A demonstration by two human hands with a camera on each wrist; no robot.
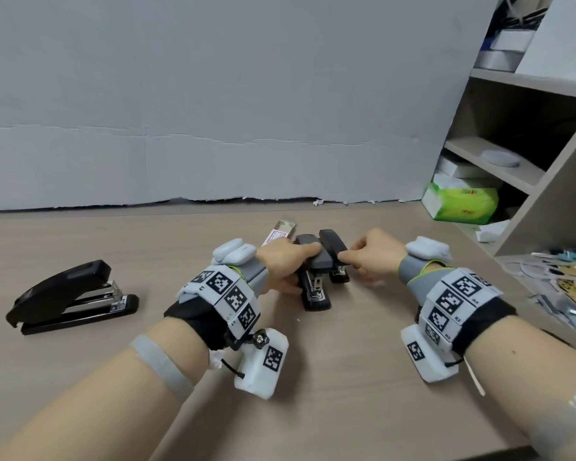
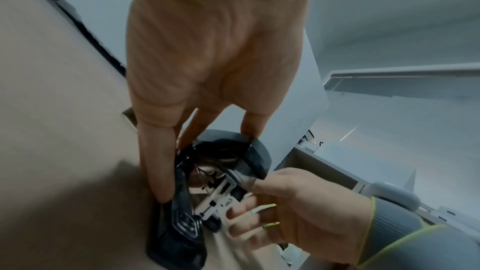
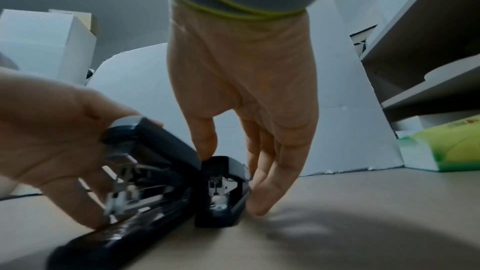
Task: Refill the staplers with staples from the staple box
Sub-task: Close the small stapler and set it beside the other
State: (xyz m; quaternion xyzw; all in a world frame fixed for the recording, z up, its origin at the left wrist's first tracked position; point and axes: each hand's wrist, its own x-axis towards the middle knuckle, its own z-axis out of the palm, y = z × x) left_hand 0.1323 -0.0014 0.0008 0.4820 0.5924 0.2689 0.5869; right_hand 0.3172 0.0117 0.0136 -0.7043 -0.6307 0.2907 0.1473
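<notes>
Two staplers stand side by side mid-table. My left hand [image 1: 296, 266] grips the grey-topped stapler [image 1: 315, 277], index finger on its top and thumb along its base; the left wrist view shows the same left hand [image 2: 205, 163] over the grey cap [image 2: 255, 151]. My right hand [image 1: 351, 257] pinches the small black stapler [image 1: 334, 251], thumb on its front top and fingers down its right side; this right hand [image 3: 231, 182] appears above the stapler's base [image 3: 218, 218]. The staple box [image 1: 279, 232] lies just behind my left hand. A large black stapler [image 1: 70, 297] sits far left.
A grey board [image 1: 213, 111] stands along the table's back edge. Shelving [image 1: 526, 154] rises at the right with a green tissue pack [image 1: 461, 202] at its foot. Loose papers and small items [image 1: 556, 281] clutter the right edge of the wooden table [image 1: 330, 377].
</notes>
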